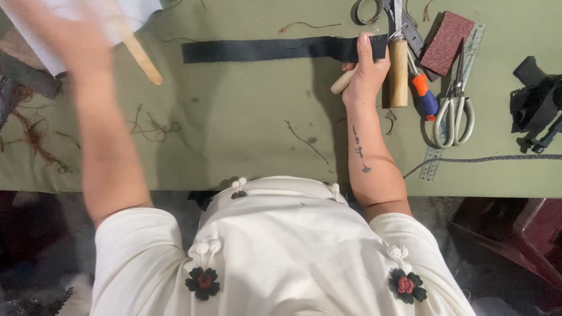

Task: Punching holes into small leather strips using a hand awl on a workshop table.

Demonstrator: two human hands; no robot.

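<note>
A long black strip (pixel 257 49) lies flat across the green cloth table (pixel 246 129). My right hand (pixel 366 73) presses its thumb on the strip's right end and grips a small tool with a pale wooden handle (pixel 343 81). My left hand (pixel 70 35) is blurred at the top left, over a white sheet (pixel 140 9) and near a flat wooden stick (pixel 140 57); whether it holds anything I cannot tell.
Right of my right hand lie a thick wooden handle (pixel 398 73), an orange and blue screwdriver (pixel 422 95), scissors (pixel 453 108), a sanding block (pixel 446 42), a clear ruler (pixel 436 158) and black clips (pixel 535 102). Brown thread scraps (pixel 35 137) litter the left side.
</note>
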